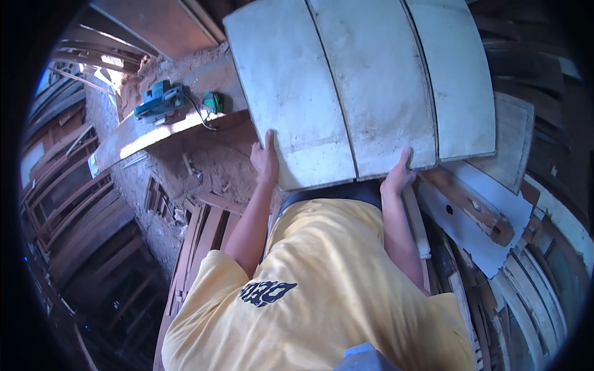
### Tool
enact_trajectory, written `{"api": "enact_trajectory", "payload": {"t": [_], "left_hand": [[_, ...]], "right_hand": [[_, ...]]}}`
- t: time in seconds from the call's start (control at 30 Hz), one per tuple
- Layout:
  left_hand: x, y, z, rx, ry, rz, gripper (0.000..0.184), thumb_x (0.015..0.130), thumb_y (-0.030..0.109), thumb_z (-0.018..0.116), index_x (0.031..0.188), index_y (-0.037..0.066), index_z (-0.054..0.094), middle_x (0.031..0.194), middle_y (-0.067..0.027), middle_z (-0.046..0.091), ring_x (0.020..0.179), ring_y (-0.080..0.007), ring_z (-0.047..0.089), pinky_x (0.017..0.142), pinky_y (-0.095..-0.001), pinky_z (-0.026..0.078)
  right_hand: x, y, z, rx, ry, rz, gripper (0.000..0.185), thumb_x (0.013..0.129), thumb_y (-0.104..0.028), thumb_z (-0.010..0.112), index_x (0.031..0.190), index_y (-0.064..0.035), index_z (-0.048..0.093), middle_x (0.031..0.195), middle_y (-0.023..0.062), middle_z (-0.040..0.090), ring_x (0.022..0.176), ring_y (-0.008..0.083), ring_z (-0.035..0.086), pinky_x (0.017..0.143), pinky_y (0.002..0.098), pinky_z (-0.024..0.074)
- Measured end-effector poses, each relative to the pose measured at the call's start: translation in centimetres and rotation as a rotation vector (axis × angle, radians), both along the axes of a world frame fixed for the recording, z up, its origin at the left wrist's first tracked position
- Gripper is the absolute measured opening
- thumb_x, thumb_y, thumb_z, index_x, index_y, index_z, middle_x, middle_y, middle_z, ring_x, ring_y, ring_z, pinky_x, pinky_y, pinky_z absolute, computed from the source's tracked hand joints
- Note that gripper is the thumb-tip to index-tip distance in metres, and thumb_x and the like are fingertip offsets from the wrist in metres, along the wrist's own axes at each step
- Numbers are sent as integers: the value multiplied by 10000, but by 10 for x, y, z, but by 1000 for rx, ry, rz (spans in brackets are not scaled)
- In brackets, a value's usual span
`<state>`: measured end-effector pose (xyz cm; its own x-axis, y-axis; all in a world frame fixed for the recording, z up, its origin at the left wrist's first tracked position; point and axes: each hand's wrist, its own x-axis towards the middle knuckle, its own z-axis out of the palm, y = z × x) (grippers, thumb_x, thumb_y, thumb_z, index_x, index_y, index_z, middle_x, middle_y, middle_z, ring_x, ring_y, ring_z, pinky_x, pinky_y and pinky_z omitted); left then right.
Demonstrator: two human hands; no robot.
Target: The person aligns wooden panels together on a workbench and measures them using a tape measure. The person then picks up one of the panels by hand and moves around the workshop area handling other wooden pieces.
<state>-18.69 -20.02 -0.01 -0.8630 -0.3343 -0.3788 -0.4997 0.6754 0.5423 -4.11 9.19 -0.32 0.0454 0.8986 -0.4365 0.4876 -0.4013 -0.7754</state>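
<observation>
Wooden slats (71, 204) are piled at the far left. Next, a teal power planer (161, 102) sits on a dusty table (219, 74), near a small green tool (213, 102), possibly a tape measure; their place off to the side probably keeps them within reach but out of the way. The left hand (265, 162) pinches the left edge of a white panel (346, 93), thumb upon the upper face, fingers mostly hidden around the edge. The panel (a dark seam runs along its length) lies in front of the person's waist, its near edge close to the body, an arrangement that presumably steadies so broad a piece. The right hand (399, 176) pinches the near edge likewise, thumb on top, fingers largely out of sight; the wide spacing of the two grips likely balances the load and resists tipping. A second white board (455, 80) lies alongside; whether it is joined cannot be told. At the right, a worn wooden strip (473, 210) rests across a white sheet (467, 238), just beside a grey board (510, 139).
</observation>
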Motion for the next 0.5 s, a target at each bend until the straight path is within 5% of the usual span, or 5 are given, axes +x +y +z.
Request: {"api": "enact_trajectory", "payload": {"t": [0.07, 0.33, 0.4, 0.5], "left_hand": [[0, 4, 7, 22, 58, 22, 750, 929, 641, 566, 957, -102, 661, 904, -244, 666, 877, -325, 617, 856, -434, 461], [-21, -11, 4, 57, -68, -42, 746, 895, 649, 614, 932, -92, 685, 896, -237, 684, 856, -340, 646, 832, -417, 482], [-25, -15, 1, 65, -73, -33, 751, 893, 660, 609, 917, -87, 684, 874, -231, 684, 842, -339, 647, 824, -417, 484], [-26, -18, -1, 93, -115, -30, 752, 890, 668, 610, 921, -80, 691, 888, -234, 686, 856, -327, 654, 830, -412, 487]], "right_hand": [[10, -5, -5, 21, 226, -52, 696, 856, -498, 763, 1115, 142, 675, 1048, 193, 719, 884, 229, 661, 806, 392, 522], [15, -14, -1, -133, -19, -18, 602, 880, -428, 760, 1122, 116, 669, 1110, 162, 693, 1003, 212, 661, 904, 369, 520], [23, -11, -1, -229, 212, 43, 773, 879, -450, 759, 1343, 96, 470, 1347, 162, 563, 1175, 246, 590, 998, 402, 485], [33, -7, 2, -372, 374, 18, 813, 872, -457, 764, 1415, 32, 408, 1423, 151, 499, 1269, 256, 530, 1054, 449, 442]]}}
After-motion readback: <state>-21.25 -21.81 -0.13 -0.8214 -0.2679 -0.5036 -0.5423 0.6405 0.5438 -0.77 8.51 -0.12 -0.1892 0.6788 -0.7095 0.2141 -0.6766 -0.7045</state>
